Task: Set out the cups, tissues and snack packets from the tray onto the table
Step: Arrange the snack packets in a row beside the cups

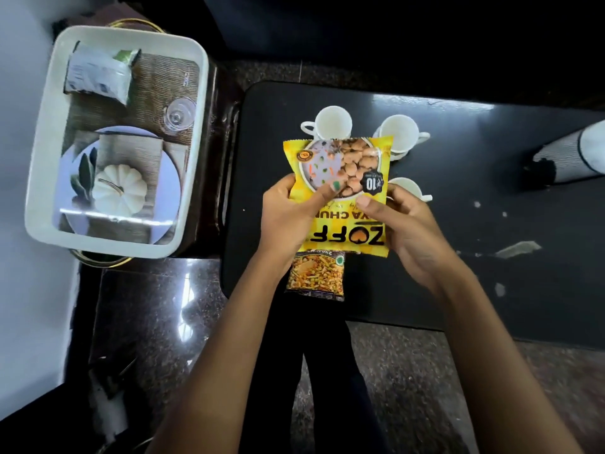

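Observation:
Both my hands hold a yellow snack packet (343, 178) above the black table (458, 224). My left hand (291, 214) grips its left edge with the thumb across the front. My right hand (402, 224) pinches its right edge. A smaller dark snack packet (316, 276) lies on the table just below it. Three white cups stand on the table behind the packet: one at the back left (330, 121), one at the back right (401, 132), and one (412, 188) mostly hidden by my right hand. The white tray (196, 93) sits to the left and holds a silvery packet (98, 73).
The tray's floor carries a printed picture of a plate and pumpkin. It rests on a dark stand beside the table. A striped white object (569, 155) lies at the table's right. Scraps of paper (517, 249) dot the right part of the table. The floor below is speckled stone.

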The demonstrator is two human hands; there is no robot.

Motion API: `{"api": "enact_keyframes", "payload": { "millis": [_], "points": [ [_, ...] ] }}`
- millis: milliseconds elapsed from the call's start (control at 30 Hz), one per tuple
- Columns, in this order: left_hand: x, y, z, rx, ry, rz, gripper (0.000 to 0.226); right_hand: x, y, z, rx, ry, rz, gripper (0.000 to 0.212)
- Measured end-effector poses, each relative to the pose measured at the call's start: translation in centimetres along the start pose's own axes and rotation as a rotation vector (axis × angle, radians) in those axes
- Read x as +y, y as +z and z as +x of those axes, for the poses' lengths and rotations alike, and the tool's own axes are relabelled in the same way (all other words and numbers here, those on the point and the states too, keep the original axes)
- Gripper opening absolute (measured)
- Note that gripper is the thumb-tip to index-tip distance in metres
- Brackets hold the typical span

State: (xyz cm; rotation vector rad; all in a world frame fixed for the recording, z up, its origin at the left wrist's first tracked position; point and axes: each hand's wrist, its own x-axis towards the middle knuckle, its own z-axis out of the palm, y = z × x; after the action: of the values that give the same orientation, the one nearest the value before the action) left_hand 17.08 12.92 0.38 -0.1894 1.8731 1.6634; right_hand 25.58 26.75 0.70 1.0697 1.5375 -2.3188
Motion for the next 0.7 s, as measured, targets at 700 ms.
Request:
{"api": "enact_keyframes", "payload": {
  "millis": [700],
  "points": [
    [-3.8, 4.6, -2.0, -0.174, -0.232, 0.015, 0.021, 4.1, -4.1, -2.6, 0.124, 0.029, 0.024, 0.030]
  ]
}}
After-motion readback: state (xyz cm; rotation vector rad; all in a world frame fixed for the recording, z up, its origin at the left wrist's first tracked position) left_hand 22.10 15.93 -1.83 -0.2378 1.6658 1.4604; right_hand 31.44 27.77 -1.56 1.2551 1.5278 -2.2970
